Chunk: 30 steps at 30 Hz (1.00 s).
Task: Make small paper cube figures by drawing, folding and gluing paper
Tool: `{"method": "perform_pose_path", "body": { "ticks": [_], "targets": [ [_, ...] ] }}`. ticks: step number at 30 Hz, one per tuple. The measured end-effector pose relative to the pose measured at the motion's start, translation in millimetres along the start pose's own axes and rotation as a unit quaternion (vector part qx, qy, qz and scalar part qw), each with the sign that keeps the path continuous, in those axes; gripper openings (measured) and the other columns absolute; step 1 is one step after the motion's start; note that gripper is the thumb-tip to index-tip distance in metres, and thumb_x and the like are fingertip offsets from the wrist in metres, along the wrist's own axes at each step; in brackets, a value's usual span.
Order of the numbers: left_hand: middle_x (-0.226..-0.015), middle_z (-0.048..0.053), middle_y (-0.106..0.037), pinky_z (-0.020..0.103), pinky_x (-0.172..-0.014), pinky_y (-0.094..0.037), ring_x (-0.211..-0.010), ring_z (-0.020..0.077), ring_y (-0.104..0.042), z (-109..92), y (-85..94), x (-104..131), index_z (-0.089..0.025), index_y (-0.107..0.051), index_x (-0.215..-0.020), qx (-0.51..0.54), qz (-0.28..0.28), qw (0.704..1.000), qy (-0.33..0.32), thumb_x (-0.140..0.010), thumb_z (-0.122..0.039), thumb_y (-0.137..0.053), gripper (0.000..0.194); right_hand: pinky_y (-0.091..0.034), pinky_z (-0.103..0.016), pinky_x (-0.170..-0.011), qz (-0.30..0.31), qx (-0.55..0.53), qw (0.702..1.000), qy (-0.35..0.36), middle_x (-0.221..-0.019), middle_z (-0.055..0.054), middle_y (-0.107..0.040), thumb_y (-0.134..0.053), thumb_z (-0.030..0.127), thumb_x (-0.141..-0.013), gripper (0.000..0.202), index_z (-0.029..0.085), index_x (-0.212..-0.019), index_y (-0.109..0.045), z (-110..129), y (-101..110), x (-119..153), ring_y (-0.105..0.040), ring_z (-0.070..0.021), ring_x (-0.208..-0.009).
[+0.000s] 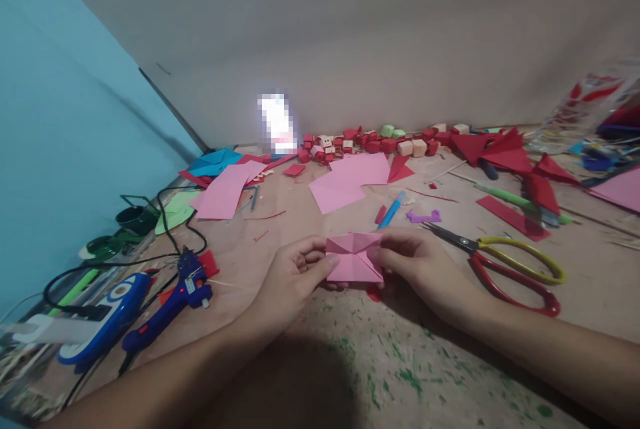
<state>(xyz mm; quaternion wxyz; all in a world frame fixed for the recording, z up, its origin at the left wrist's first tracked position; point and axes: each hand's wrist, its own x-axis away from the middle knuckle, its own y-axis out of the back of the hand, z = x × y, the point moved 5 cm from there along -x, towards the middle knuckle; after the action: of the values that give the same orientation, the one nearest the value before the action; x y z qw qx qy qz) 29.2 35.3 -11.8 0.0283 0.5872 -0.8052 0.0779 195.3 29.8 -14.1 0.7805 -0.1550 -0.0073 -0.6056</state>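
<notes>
Head view: folded pink paper (354,270) partly hides fingers (309,244) of both hands (291,276).

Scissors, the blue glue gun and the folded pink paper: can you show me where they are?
Scissors (466,242), head view: on the pivot.
Blue glue gun (173,307), head view: on the upper handle.
Folded pink paper (354,260), head view: near its creased middle.

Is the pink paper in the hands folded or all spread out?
Folded: the pink paper between the left hand and right hand shows creases and folded-over flaps.
</notes>
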Motion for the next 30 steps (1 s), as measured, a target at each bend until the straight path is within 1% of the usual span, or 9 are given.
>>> {"method": "perform_pose_path", "body": {
  "ticks": [6, 9, 14, 17, 20, 21, 22, 26, 30],
  "targets": [
    [-0.072, 0.004, -0.075, 0.024, -0.058, -0.056, -0.061, 0.0178, -0.073, 2.6, 3.2, 1.6, -0.016, -0.061, -0.107, 0.016, 0.007, 1.0, 0.019, -0.082, -0.032, -0.073, 0.032, -0.045, -0.024, -0.045, -0.027, 0.012, 0.999, -0.023, -0.055, 0.0, -0.064, -0.071, 0.025, -0.07, 0.016, 0.015, -0.079, -0.078, 9.4, 0.7, 1.5, -0.053, -0.0114, -0.045],
    [-0.068, 0.003, -0.073, 0.023, -0.056, -0.056, -0.059, 0.0179, -0.073, 2.1, 2.8, 1.6, -0.016, -0.06, -0.103, 0.012, 0.02, 1.0, 0.01, -0.086, -0.031, -0.068, 0.024, -0.041, -0.023, -0.043, -0.036, 0.029, 0.999, -0.028, -0.051, 0.0, -0.063, -0.071, 0.025, -0.071, 0.019, 0.013, -0.081, -0.08, 10.4, 2.1, 1.8, -0.053, -0.0113, -0.044],
    [-0.068, 0.002, -0.07, 0.024, -0.056, -0.057, -0.06, 0.0173, -0.072, 4.8, 6.6, 1.2, -0.015, -0.063, -0.103, 0.008, 0.002, 1.0, -0.003, -0.089, -0.029, -0.064, 0.02, -0.046, -0.026, -0.049, -0.024, -0.023, 0.999, -0.026, -0.053, 0.001, -0.06, -0.073, 0.03, -0.075, 0.02, 0.016, -0.086, -0.08, 1.0, 2.0, 1.2, -0.053, -0.0125, -0.048],
    [-0.086, 0.005, -0.072, 0.027, -0.059, -0.058, -0.067, 0.0183, -0.072, 5.1, 7.9, 4.3, -0.016, -0.065, -0.108, 0.035, 0.017, 0.999, -0.021, -0.092, -0.032, -0.059, 0.023, -0.047, -0.027, -0.051, -0.007, -0.003, 1.0, -0.003, -0.056, 0.001, -0.059, -0.069, 0.032, -0.08, 0.021, 0.016, -0.09, -0.08, -0.4, 1.0, 1.0, -0.053, -0.0131, -0.05],
    [-0.12, 0.011, -0.066, 0.03, -0.065, -0.058, -0.081, 0.0192, -0.07, -1.2, 5.6, 9.0, -0.017, -0.067, -0.112, 0.033, 0.047, 0.996, -0.07, -0.094, -0.039, -0.055, 0.031, -0.049, -0.027, -0.052, 0.012, 0.095, 0.995, 0.025, -0.061, -0.001, -0.064, -0.061, 0.03, -0.085, 0.023, 0.017, -0.089, -0.08, 5.5, -0.3, 1.6, -0.058, -0.0145, -0.053],
    [-0.124, 0.011, -0.064, 0.029, -0.065, -0.057, -0.083, 0.0186, -0.068, -3.0, 4.4, 10.0, -0.017, -0.067, -0.113, 0.017, 0.05, 0.996, -0.077, -0.095, -0.041, -0.056, 0.032, -0.049, -0.027, -0.053, 0.014, 0.131, 0.991, 0.038, -0.063, -0.002, -0.066, -0.059, 0.028, -0.086, 0.023, 0.018, -0.087, -0.08, 8.8, -0.6, 2.1, -0.06, -0.0149, -0.054],
    [-0.122, 0.011, -0.064, 0.027, -0.063, -0.056, -0.083, 0.0175, -0.065, -3.9, 3.2, 10.4, -0.017, -0.066, -0.113, -0.003, 0.049, 0.996, -0.073, -0.094, -0.042, -0.058, 0.032, -0.05, -0.027, -0.054, 0.016, 0.163, 0.985, 0.053, -0.065, -0.002, -0.068, -0.056, 0.025, -0.086, 0.025, 0.018, -0.086, -0.08, 12.3, -0.9, 2.5, -0.062, -0.0152, -0.056],
    [-0.088, 0.004, -0.064, 0.02, -0.057, -0.049, -0.073, 0.0131, -0.057, -2.7, -1.6, 8.4, -0.016, -0.062, -0.111, -0.04, 0.047, 0.998, -0.018, -0.089, -0.039, -0.069, 0.033, -0.052, -0.027, -0.059, 0.013, 0.224, 0.97, 0.091, -0.075, -0.004, -0.073, -0.05, 0.019, -0.085, 0.029, 0.019, -0.085, -0.079, 19.2, -1.5, 3.8, -0.066, -0.0164, -0.063],
    [-0.098, 0.004, -0.061, 0.018, -0.053, -0.048, -0.072, 0.0111, -0.055, -1.6, -0.9, 5.1, -0.016, -0.059, -0.11, -0.018, 0.036, 0.999, -0.011, -0.083, -0.036, -0.074, 0.037, -0.052, -0.027, -0.058, 0.015, 0.194, 0.979, 0.057, -0.069, -0.003, -0.07, -0.05, 0.023, -0.088, 0.029, 0.018, -0.092, -0.078, 10.1, -0.7, 2.7, -0.065, -0.0163, -0.06]
  ]
}}
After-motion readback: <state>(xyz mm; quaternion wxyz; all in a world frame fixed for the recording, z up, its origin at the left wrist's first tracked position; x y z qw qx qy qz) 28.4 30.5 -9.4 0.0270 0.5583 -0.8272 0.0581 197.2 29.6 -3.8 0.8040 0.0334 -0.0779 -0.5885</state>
